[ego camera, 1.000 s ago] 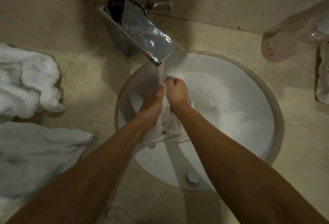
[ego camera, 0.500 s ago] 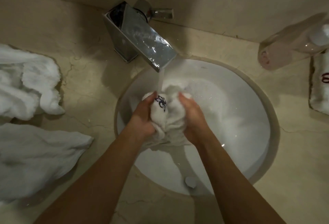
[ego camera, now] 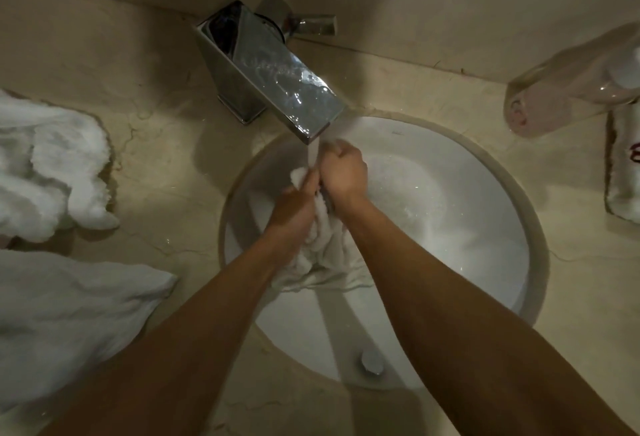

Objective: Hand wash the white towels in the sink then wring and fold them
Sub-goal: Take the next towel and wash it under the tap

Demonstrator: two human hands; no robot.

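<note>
Both arms reach out over the sink (ego camera: pixel 491 189). The left hand (ego camera: pixel 294 207) and the right hand (ego camera: pixel 343 172) are squeezed tight around a white towel (ego camera: pixel 325 245). It is bunched between them, under water running from the tap (ego camera: pixel 277 72).

Shiny mirror-like metal faucet (ego camera: pixel 273 79), glossy smooth white sink (ego camera: pixel 485 245), wet terry cloth towel (ego camera: pixel 325 245), matt veined stone tabletop (ego camera: pixel 156 144)

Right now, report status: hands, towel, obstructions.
Left hand and right hand both gripping the towel over the sink. Faucet running onto it. Nothing in the way.
</note>
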